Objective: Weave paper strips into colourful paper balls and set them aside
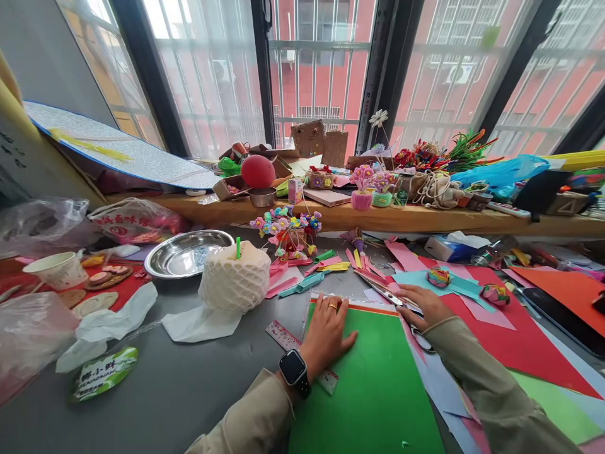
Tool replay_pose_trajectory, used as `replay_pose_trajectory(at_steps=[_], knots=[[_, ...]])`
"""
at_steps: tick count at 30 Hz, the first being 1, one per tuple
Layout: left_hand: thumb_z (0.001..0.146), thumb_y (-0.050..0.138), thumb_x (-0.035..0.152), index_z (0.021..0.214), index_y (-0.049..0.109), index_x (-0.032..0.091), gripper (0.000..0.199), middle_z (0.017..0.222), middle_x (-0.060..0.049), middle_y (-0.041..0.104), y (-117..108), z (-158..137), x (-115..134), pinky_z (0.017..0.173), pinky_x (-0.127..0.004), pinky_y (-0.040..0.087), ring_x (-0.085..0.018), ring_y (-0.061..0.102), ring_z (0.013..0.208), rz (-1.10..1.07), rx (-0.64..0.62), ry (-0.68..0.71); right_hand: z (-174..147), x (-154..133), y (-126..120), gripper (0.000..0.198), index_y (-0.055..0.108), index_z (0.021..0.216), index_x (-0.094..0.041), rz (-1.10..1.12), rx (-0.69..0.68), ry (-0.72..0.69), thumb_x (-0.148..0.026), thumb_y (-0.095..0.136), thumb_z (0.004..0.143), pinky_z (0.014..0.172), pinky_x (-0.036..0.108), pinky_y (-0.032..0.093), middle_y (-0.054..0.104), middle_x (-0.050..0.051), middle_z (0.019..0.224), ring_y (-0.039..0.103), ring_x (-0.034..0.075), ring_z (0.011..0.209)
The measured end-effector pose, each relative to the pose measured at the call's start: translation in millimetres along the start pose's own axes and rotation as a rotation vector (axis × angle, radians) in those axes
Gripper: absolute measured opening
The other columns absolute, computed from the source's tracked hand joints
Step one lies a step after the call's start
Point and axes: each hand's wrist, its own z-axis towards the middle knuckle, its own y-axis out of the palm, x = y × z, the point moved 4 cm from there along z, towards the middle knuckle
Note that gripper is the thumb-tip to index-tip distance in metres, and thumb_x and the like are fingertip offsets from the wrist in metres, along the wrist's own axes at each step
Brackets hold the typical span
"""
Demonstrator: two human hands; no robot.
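Observation:
My left hand (326, 331), with a ring and a black watch, lies flat with fingers spread on the upper left of a sheet of green paper (363, 384). An orange strip of paper shows along the sheet's top edge. Partly under my left hand and wrist runs a pink ruler (283, 335). At the sheet's upper right, my right hand (425, 306) is closed over the handle end of a pair of metal scissors (380, 287), whose blades point to the far left. The thumb of that hand is hidden.
A coconut in a white foam net (236, 277) with a green straw stands left, before a steel plate (189, 252). Cut paper strips (326, 268) and a pot of craft flowers (289, 236) lie beyond. Coloured sheets (491, 334) cover the right. Crafts crowd the wooden sill (321, 214).

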Motion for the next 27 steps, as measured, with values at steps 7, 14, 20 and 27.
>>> replay_pose_trajectory(at_steps=[7,14,20,27], knots=[[0.073,0.049,0.042,0.122,0.036,0.010,0.060,0.113,-0.016,0.047,0,-2,0,0.097,-0.051,0.027,-0.030,0.039,0.111,0.057,0.065,0.044,68,-42,35,0.022,0.066,0.079,-0.020,0.085,-0.548,0.051,-0.024,0.070,0.057,0.061,0.029,0.047,0.066,0.006,0.075,0.061,0.019,0.066],[0.074,0.052,0.043,0.114,0.040,0.015,0.051,0.105,-0.012,0.050,-8,0,6,0.095,-0.053,0.029,-0.027,0.045,0.103,0.142,0.125,0.100,70,-40,43,0.021,0.070,0.075,-0.021,0.173,-0.608,-0.017,-0.028,0.070,0.055,0.060,0.024,0.045,0.065,0.006,0.081,0.061,0.017,0.067],[0.080,0.048,0.029,0.105,0.045,0.016,0.029,0.094,-0.007,0.054,-11,-4,13,0.096,-0.049,0.029,-0.021,0.050,0.091,0.254,0.232,0.218,59,-35,17,0.023,0.071,0.077,-0.026,0.277,-0.627,-0.093,-0.012,0.058,0.064,0.067,0.020,0.044,0.066,0.000,0.091,0.062,0.012,0.071],[0.081,0.042,0.015,0.092,0.050,0.018,0.013,0.084,-0.003,0.057,-14,-9,18,0.090,-0.039,0.033,-0.016,0.051,0.079,0.316,0.340,0.273,59,-35,5,0.019,0.071,0.082,-0.025,0.329,-0.628,-0.043,-0.023,0.058,0.067,0.063,0.023,0.044,0.068,0.003,0.084,0.062,0.016,0.072]])
